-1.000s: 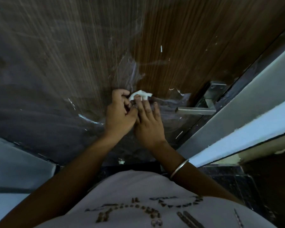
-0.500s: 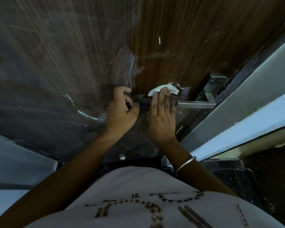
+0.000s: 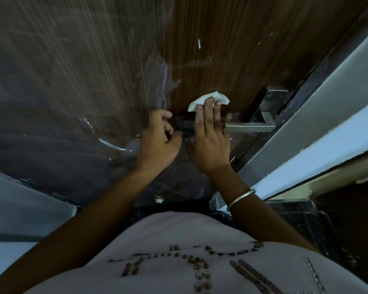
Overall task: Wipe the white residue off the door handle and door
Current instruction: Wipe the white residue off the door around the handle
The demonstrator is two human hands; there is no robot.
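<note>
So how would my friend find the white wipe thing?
Start at the brown wooden door and find its steel handle near the right edge. Just left, the right hand presses a crumpled white cloth against the wood, the only bright soft thing there.

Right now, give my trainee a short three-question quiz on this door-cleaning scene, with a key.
1. True or false: the right hand presses a white cloth against the wooden door.
2. Which wrist wears the metal bangle? A) left B) right C) neither
3. Fill in: the metal door handle points toward the ____ hand's fingers.

Key:
1. True; its fingertips pin the cloth just above the handle.
2. B.
3. Right. The left hand is curled beside it; whether its grip holds anything cannot be seen. White streaks remain to its left.
</note>
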